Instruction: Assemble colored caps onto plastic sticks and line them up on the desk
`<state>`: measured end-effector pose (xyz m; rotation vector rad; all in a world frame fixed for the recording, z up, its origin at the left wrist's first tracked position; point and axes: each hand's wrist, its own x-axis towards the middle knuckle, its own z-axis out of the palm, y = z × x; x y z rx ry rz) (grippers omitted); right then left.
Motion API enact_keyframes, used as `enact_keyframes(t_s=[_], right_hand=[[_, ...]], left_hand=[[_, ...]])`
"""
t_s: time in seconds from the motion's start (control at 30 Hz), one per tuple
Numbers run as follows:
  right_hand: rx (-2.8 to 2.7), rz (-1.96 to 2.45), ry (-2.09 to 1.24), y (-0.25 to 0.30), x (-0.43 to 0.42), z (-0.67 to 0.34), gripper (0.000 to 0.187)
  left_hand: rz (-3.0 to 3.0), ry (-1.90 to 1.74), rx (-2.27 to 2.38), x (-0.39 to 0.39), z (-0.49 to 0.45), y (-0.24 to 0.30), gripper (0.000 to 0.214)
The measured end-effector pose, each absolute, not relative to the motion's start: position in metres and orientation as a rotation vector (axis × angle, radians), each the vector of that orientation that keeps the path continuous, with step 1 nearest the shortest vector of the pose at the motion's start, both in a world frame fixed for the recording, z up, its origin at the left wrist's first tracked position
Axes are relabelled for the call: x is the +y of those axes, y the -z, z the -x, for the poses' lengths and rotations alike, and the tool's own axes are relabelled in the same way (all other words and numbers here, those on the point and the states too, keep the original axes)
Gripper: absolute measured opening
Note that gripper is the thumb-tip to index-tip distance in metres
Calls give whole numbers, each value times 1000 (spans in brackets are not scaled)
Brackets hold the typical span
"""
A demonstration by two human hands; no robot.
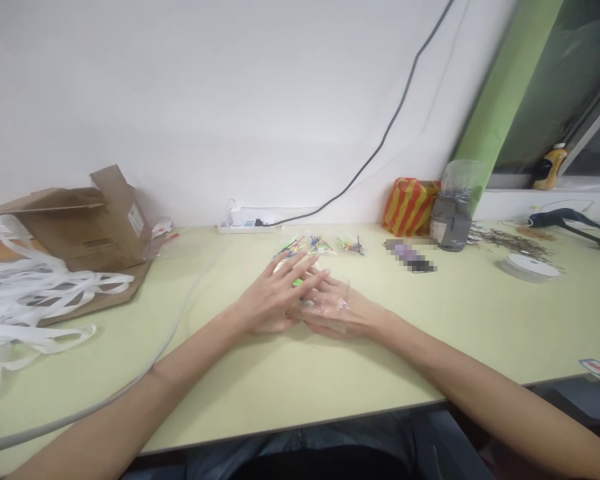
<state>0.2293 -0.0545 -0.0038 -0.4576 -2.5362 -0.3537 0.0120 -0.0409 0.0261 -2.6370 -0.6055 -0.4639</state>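
Both hands meet at the middle of the counter (280, 387), working on a small clear packet (331, 305) with a green bit (298, 283) showing at the fingertips. It looks like a fine fingertip step on one packet, and thin film like this calls for a light, precise pinch. The left hand (273, 300) lies palm down, fingers stretched and spread across the right hand (343, 312), grasping nothing visible. The right hand rests low on the counter with its fingers under the film; I cannot tell whether it grips. More colourful packets (320, 245) lie just beyond.
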Motion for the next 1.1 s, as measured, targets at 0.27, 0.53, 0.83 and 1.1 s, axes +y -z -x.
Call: enact_keyframes(t_s=[0.27,0.53,0.83,1.1], right_hand=[[-2458,526,262,-8,-46,-237,49],[-2250,1185,-82,-12,-22,-275,24],[-2400,1253,-760,-17,-26,-297,34],[-2244,1177,-635,-32,-22,-305,32]], left_hand=[[2626,703,-836,-13,13,-17,85],[2482,841,-1050,9,27,-8,86],[2436,836,-1114,7,24,-7,82],[2441,789,-1186,7,24,-5,84]])
